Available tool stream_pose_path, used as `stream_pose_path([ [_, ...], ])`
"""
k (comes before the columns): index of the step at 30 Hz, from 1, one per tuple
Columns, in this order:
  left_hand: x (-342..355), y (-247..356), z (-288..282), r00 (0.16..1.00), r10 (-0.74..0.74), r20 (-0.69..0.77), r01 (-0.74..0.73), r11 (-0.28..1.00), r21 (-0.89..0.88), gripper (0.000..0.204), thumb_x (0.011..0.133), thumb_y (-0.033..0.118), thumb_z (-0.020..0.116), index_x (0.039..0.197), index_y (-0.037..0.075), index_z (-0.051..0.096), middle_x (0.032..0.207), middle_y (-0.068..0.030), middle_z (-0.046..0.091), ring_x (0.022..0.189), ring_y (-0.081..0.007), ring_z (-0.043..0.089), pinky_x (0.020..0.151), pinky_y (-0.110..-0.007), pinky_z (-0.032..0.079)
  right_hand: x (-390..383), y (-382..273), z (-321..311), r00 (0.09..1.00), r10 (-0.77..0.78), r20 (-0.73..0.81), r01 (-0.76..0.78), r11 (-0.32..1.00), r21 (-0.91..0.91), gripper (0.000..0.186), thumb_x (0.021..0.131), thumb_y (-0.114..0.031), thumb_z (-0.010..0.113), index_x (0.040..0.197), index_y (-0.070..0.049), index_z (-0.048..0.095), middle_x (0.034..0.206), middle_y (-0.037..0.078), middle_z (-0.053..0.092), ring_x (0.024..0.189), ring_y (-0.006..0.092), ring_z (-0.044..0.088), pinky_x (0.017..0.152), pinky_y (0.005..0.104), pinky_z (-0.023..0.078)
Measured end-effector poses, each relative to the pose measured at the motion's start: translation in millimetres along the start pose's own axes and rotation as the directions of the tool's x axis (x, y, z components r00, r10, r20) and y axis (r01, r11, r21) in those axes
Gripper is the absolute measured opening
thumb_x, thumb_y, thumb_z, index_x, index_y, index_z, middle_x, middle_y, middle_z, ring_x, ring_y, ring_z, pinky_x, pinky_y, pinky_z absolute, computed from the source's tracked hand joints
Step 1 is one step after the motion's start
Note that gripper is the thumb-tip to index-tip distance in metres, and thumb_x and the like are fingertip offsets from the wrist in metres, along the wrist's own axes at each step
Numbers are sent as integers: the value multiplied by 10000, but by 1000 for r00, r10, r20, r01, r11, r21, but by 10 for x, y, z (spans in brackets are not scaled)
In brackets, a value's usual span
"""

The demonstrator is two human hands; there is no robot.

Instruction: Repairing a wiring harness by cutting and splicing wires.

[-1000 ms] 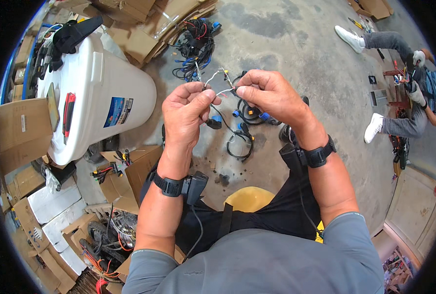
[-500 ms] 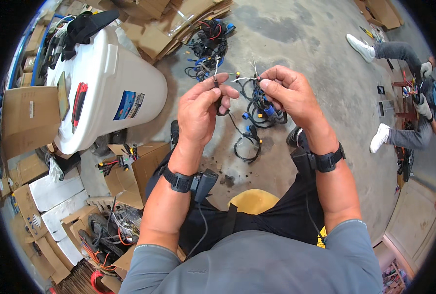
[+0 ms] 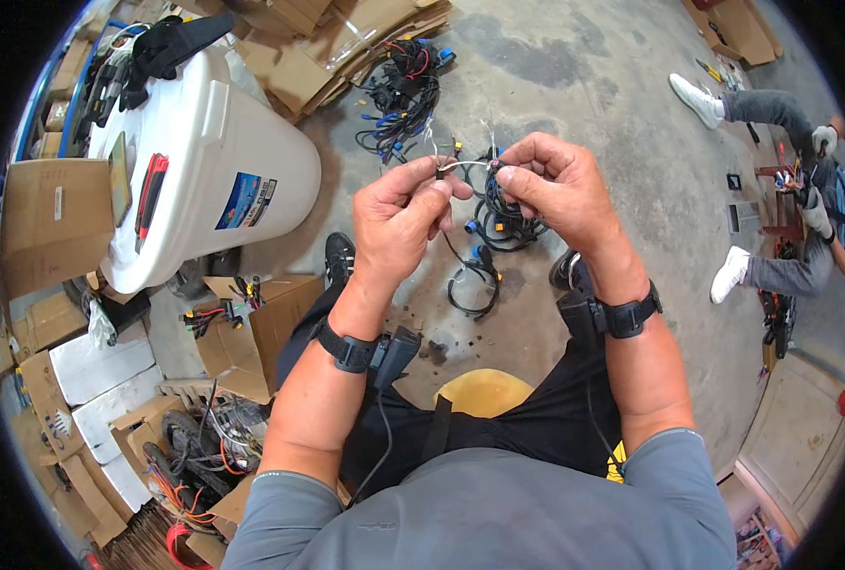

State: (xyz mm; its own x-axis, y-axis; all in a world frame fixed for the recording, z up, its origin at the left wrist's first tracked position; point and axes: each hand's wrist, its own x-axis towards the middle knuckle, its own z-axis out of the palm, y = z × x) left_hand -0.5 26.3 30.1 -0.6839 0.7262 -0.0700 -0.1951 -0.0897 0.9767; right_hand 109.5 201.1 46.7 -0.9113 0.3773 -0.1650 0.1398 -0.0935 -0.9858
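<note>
My left hand pinches the end of a thin black cable, with pale stripped wires sticking up from the fingertips. Just to its right, my right hand has thumb and forefinger closed on another cable end. A white wire spans the short gap between the two pinches. Below and behind my fingers, coiled black cables with blue and yellow connectors lie on the floor, beside a smaller coil. A larger cable tangle lies farther up.
A white tub stands left, with tools on its lid. Flattened cardboard, boxes, styrofoam and a tyre pile crowd that side. At right a seated co-worker in gloves handles wiring. A yellow seat is under me.
A second ago both hands sat further left in view with a loop of wire between them. Since half a second ago they have drawn closer, the white wire now stretched across between the fingertips.
</note>
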Motion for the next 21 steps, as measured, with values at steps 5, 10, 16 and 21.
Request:
stream_pose_path([
  [5,30,-6,1,999,-9,-34,7,998,-56,241,910,32,558,1116,-82,607,883,-161,688,588,-87,519,486,-203,397,-20,-47,5,999,48,15,-48,999,-12,177,855,-151,671,928,6,635,761,37,648,649,73,576,552,225,473],
  [10,28,-30,22,998,5,-66,-11,996,-91,236,904,40,594,1108,-76,614,866,-154,689,581,-81,507,483,-201,390,-15,-28,12,999,50,9,-50,997,65,226,862,-136,647,1029,6,594,771,51,650,601,65,554,517,216,450],
  [16,11,-20,1,992,29,-119,-36,998,-56,193,900,58,628,1060,-48,643,826,-134,688,577,-83,534,483,-197,400,-52,-97,74,998,-58,3,57,990,131,277,862,-62,601,1135,-18,580,807,44,649,543,38,496,477,188,398],
  [21,10,-21,6,988,37,-149,-58,989,-138,171,896,51,638,1039,-41,650,798,-115,686,576,-85,551,487,-199,413,-40,-39,76,995,-93,41,88,990,114,276,864,-34,589,1139,-41,611,828,27,637,543,23,480,484,181,394],
])
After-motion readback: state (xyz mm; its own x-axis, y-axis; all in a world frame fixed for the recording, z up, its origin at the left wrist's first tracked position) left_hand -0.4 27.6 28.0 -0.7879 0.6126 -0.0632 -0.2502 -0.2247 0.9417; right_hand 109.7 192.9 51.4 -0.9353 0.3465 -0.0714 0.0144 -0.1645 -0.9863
